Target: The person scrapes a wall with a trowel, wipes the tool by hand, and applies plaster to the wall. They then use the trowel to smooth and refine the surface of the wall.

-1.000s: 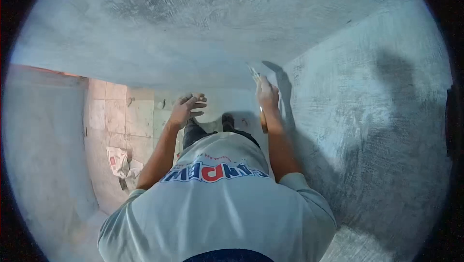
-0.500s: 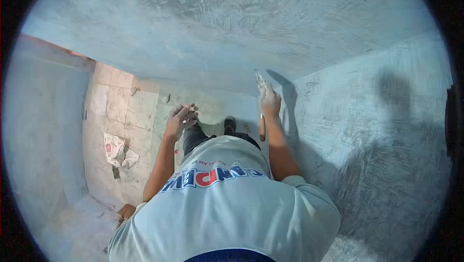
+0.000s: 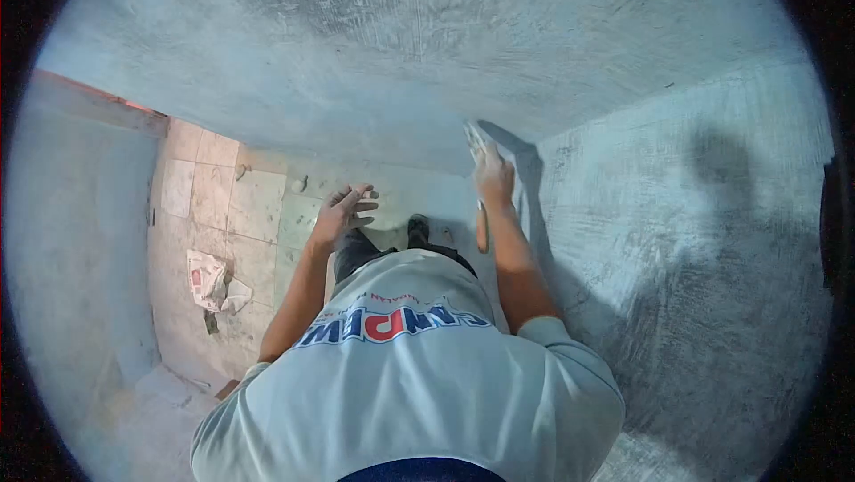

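Note:
My right hand (image 3: 495, 178) is wrapped round a putty knife. The wooden handle (image 3: 483, 229) of this knife sticks out below my fist, and its whitish, coated blade (image 3: 472, 137) points up at the plastered wall (image 3: 383, 81) in front. The blade tip lies close to the wall, with its shadow just beside it. Lower and to the left, my left hand (image 3: 342, 213) hovers over the floor with its fingers spread, pale dust on their tips.
A second plastered wall (image 3: 677, 215) meets the front one at a corner on my right. On the tiled floor (image 3: 254, 206) to the left lie a crumpled white bag (image 3: 207, 279) and a small round pale object (image 3: 298, 186). My shoe (image 3: 418, 229) stands near the front wall.
My left hand has risen slightly and its fingers have spread wider. The right hand and the putty knife have shifted a little up and left, nearer the wall.

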Action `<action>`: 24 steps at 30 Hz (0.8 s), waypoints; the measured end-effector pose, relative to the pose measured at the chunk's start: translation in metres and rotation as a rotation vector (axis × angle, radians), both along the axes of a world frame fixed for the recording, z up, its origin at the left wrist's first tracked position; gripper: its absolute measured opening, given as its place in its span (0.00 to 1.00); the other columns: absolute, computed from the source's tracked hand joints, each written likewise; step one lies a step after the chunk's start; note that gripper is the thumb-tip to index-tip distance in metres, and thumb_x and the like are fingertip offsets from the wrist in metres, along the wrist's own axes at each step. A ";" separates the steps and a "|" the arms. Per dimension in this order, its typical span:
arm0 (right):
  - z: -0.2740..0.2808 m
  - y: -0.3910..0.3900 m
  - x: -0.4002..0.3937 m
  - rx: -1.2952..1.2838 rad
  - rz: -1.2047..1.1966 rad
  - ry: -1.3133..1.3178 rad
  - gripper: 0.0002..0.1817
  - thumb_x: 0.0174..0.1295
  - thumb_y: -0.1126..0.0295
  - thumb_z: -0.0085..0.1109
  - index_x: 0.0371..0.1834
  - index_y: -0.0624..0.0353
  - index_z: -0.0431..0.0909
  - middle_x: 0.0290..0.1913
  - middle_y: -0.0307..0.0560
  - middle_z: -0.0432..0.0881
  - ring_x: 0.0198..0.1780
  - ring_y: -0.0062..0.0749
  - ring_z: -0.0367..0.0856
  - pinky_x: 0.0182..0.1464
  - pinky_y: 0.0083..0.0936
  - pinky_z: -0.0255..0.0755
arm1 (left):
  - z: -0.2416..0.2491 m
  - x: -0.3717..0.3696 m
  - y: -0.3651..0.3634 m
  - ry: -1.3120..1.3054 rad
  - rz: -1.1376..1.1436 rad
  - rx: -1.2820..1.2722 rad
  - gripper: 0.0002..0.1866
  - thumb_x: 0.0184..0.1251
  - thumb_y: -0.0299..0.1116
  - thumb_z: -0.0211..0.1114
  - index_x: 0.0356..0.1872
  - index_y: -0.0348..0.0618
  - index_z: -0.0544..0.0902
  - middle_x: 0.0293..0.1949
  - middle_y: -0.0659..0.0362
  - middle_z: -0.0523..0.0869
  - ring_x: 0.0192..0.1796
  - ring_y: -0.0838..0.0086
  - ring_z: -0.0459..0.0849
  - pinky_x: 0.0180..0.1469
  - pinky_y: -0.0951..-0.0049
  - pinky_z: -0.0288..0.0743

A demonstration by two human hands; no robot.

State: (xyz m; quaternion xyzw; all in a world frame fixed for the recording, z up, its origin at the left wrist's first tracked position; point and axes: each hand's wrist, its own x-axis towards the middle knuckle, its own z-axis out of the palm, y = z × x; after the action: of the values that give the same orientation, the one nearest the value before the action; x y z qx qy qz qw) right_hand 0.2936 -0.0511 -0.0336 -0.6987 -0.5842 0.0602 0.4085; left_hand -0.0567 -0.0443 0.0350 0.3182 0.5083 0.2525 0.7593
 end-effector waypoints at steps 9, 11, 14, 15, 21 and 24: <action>0.028 0.037 -0.091 -0.203 -0.030 0.228 0.12 0.72 0.67 0.58 0.52 0.63 0.82 0.35 0.67 0.86 0.39 0.66 0.87 0.38 0.53 0.78 | -0.053 0.027 0.009 0.055 -0.023 -0.069 0.40 0.76 0.57 0.66 0.79 0.45 0.65 0.70 0.49 0.77 0.68 0.54 0.80 0.67 0.47 0.77; 0.038 0.013 -0.097 -0.171 0.002 0.297 0.12 0.71 0.67 0.60 0.50 0.64 0.83 0.36 0.67 0.86 0.41 0.66 0.87 0.40 0.51 0.78 | -0.032 0.052 0.013 0.009 -0.004 -0.158 0.47 0.73 0.59 0.69 0.83 0.53 0.55 0.71 0.48 0.75 0.69 0.53 0.79 0.67 0.43 0.76; 0.070 -0.017 -0.102 -0.257 0.110 0.365 0.14 0.70 0.67 0.62 0.51 0.65 0.85 0.39 0.67 0.87 0.43 0.64 0.88 0.42 0.46 0.80 | -0.030 0.086 0.020 -0.089 0.023 -0.176 0.51 0.66 0.65 0.72 0.80 0.62 0.51 0.62 0.50 0.80 0.61 0.56 0.84 0.59 0.42 0.82; 0.079 -0.021 -0.103 -0.307 0.155 0.383 0.14 0.70 0.67 0.62 0.52 0.65 0.85 0.40 0.67 0.88 0.43 0.63 0.88 0.43 0.43 0.80 | -0.030 0.098 0.024 -0.108 0.030 -0.131 0.50 0.66 0.66 0.72 0.78 0.61 0.53 0.59 0.51 0.81 0.59 0.57 0.85 0.56 0.43 0.83; 0.048 -0.048 -0.075 -0.376 0.312 0.593 0.23 0.70 0.63 0.65 0.65 0.63 0.82 0.46 0.55 0.91 0.45 0.37 0.92 0.45 0.32 0.82 | -0.008 0.127 0.030 -0.106 0.095 -0.101 0.28 0.72 0.61 0.66 0.58 0.52 0.74 0.50 0.57 0.82 0.51 0.64 0.83 0.55 0.50 0.80; 0.065 -0.058 -0.083 -0.531 0.148 1.101 0.29 0.77 0.55 0.60 0.75 0.59 0.73 0.53 0.54 0.87 0.41 0.36 0.90 0.35 0.27 0.80 | -0.027 0.140 0.033 -0.054 0.067 -0.044 0.26 0.74 0.60 0.63 0.58 0.51 0.75 0.48 0.59 0.83 0.50 0.66 0.82 0.58 0.54 0.76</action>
State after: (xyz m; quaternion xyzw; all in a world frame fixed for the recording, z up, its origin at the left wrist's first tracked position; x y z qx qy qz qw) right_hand 0.2111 -0.1090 0.0313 -0.6006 -0.2996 0.5836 0.4570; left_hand 0.0831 -0.0117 0.0076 0.2775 0.5033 0.2751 0.7707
